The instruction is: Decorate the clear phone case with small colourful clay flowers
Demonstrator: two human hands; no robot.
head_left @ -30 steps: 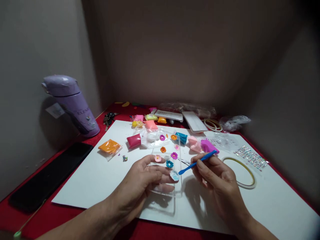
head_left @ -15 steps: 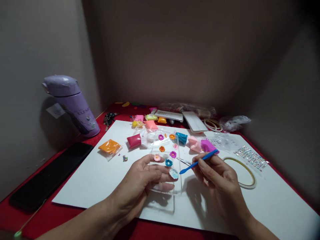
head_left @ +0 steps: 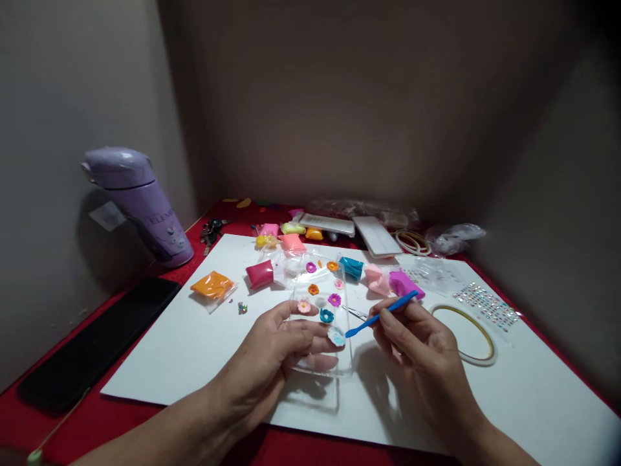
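Observation:
My left hand (head_left: pixel 279 346) holds a clear phone case (head_left: pixel 321 349) from below, fingers curled round its lower part. Small clay flowers stick to the case: pink (head_left: pixel 304 306), orange (head_left: pixel 313 289), magenta (head_left: pixel 334 299), teal (head_left: pixel 326 316) and a pale blue one (head_left: pixel 336 336) near my fingertips. My right hand (head_left: pixel 421 346) pinches a blue sculpting tool (head_left: pixel 381 314). The tool's flat tip sits right beside the pale blue flower.
A white sheet (head_left: pixel 184 343) covers a red table. On it lie clay packets, orange (head_left: pixel 212 284), red (head_left: pixel 260 274), teal (head_left: pixel 352 267) and purple (head_left: pixel 403 283), a tape ring (head_left: pixel 466 333) and a gem sticker strip (head_left: pixel 486 304). A lilac flask (head_left: pixel 140 204) and a black phone (head_left: pixel 97 340) are at the left.
The tool's tip has moved slightly left, closer to the pale blue flower. The case has tilted a little in my left hand.

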